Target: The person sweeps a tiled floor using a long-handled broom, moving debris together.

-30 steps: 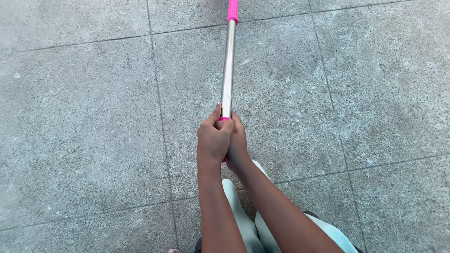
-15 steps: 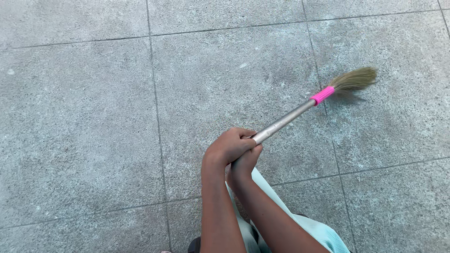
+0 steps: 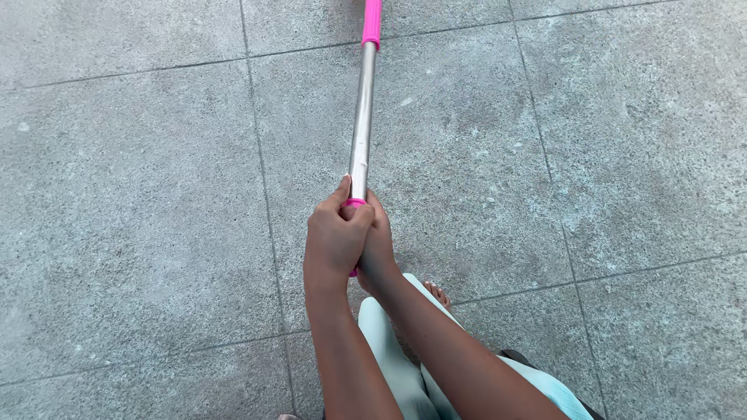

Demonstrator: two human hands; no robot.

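Under me lies a floor of large grey stone paving slabs [image 3: 140, 194], speckled and rough, with thin dark joints [image 3: 261, 167] running between them in even daylight.

Soft, even daylight fills the view, with no hard shadows on the paving [image 3: 156, 194]. The metal pole [image 3: 360, 124] shows a mild sheen. Focus is sharp throughout, without blur or edge distortion.

Grey speckled stone floor [image 3: 140, 202] in large square slabs with thin dark joints; pale mint trousers [image 3: 389, 358]; bare toes [image 3: 438, 294] on floor.
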